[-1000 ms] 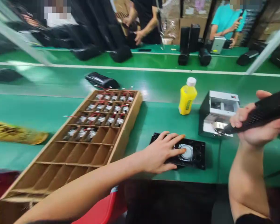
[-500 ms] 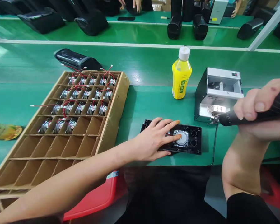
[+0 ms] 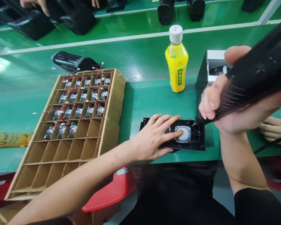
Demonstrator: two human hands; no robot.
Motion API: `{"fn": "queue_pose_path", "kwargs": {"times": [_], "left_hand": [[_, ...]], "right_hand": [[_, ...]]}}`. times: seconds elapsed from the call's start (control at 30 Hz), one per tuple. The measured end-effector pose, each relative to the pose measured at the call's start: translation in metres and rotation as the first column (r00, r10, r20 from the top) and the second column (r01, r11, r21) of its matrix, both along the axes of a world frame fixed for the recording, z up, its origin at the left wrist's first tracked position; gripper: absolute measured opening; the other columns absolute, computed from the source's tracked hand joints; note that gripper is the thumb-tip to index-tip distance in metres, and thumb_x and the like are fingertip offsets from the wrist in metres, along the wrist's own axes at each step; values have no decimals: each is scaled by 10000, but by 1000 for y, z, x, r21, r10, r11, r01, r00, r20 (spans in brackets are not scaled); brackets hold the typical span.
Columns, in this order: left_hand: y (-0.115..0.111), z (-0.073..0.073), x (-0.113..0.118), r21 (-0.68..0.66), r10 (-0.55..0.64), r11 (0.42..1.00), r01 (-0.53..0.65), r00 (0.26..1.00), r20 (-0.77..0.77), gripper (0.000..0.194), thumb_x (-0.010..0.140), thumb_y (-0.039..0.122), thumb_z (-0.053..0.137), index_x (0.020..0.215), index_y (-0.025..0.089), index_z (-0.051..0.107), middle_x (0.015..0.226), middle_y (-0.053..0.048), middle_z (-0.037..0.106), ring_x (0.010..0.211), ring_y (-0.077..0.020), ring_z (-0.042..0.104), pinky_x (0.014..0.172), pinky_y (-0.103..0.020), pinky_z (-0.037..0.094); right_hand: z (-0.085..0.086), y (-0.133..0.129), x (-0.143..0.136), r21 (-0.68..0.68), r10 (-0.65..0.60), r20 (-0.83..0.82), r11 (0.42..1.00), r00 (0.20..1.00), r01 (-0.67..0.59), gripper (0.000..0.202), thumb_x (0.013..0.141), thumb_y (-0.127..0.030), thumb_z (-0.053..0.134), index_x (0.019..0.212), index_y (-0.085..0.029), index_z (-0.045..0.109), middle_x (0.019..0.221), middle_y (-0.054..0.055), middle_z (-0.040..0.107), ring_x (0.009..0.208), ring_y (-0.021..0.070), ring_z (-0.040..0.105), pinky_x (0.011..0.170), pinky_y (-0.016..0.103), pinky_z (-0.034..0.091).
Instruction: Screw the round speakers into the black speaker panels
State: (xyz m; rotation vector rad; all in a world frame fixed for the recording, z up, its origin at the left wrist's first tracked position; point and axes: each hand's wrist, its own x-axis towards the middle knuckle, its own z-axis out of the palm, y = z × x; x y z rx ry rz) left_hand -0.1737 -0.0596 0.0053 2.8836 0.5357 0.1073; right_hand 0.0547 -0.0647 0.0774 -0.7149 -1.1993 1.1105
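My left hand (image 3: 158, 134) lies with fingers spread on a black plastic panel (image 3: 200, 144) at the bench's front edge. One fingertip rests on the round grey speaker (image 3: 185, 136) seated in that panel. In my right hand (image 3: 227, 106) is a black electric screwdriver (image 3: 255, 68), gripped round its body and tilted down to the left. Its tip is at the panel's upper right, close to the speaker's corner; whether it touches a screw I cannot make out. Two round openings show in the panel right of the speaker.
At left stands a cardboard divider box (image 3: 112, 109) holding several small speakers with red wires. A yellow drink bottle (image 3: 177, 68) is behind the panel. A screw feeder (image 3: 202, 72) sits partly behind my right hand. Another person's hand (image 3: 275, 129) rests at far right.
My right hand has brought the electric screwdriver from the screw feeder leftward and down to the panel. My left hand stays on the panel. The head view has shifted slightly.
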Motion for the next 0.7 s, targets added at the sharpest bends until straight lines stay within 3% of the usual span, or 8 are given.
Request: {"fn": "queue_pose_path", "kwargs": {"times": [0.07,0.17,0.27,0.4,0.7], "left_hand": [[0,0,0,0,-2,1000,2,1000,8,552,988,413,641,1501,227,562,1684,-252,306,1454,-450,404,1151,-673,331],[0,-1,-1,2,-12,1000,11,999,30,555,985,411,643,1501,222,562,1679,-260,313,1442,-453,414,1139,-683,337],[0,-1,-2,6,-13,1000,13,999,39,567,976,414,659,1500,218,564,1673,-263,325,1436,-457,421,1135,-686,341],[0,-2,-2,3,-8,1000,8,999,39,564,975,417,665,1496,220,570,1678,-262,322,1435,-458,425,1138,-687,334],[0,-1,-2,-2,-5,1000,5,1000,29,580,976,446,659,1505,229,560,1687,-254,315,1445,-455,415,1147,-674,323]], "right_hand": [[-7,2,-4,48,-1,-103,999,995,6,883,770,-1000,490,1144,-200,490,582,-50,474,393,89,397,361,234,287],[-14,4,-4,59,60,-118,997,991,-53,729,806,-827,680,1116,-187,519,593,-45,514,420,116,451,356,267,333],[-21,6,-1,86,76,-136,994,988,-64,690,861,-791,645,1154,-175,547,609,-35,530,427,117,456,368,278,335],[-29,6,1,26,132,-99,991,986,-130,700,861,-778,650,1208,-179,546,666,-23,572,478,132,511,425,291,389],[-34,9,-1,48,146,-107,989,983,-142,693,884,-779,614,1205,-167,566,657,-17,571,458,119,482,414,277,345]]}}
